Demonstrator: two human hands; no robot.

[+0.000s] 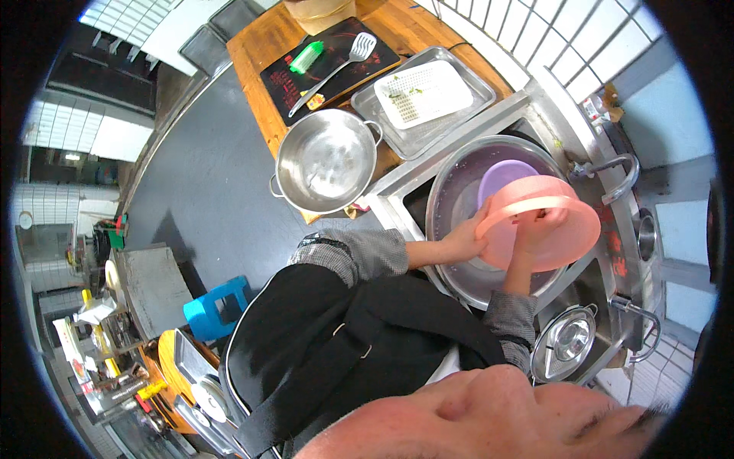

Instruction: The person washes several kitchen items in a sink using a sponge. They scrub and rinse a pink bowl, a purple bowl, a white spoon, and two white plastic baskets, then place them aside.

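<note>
My left hand [469,236] grips the left edge of a pink plastic basin [567,244], which is tilted over a large stainless steel basin [447,275] in the sink. Inside the pink basin is my right hand [536,229], its fingers curled near the inner wall; a small red bit shows by them, and whether they hold anything is unclear. Behind the pink basin, a purple plastic bowl [504,169] sits partly hidden in the steel basin. Some water seems to lie in the steel basin.
Left of the sink, a wooden table [252,63] holds a two-handled steel pan [327,160], a metal tray [424,140] with a white perforated basket [424,94], and a black board [281,86] with a slotted turner [361,47] and green brush [307,57]. Faucets [622,178] curve over the sinks.
</note>
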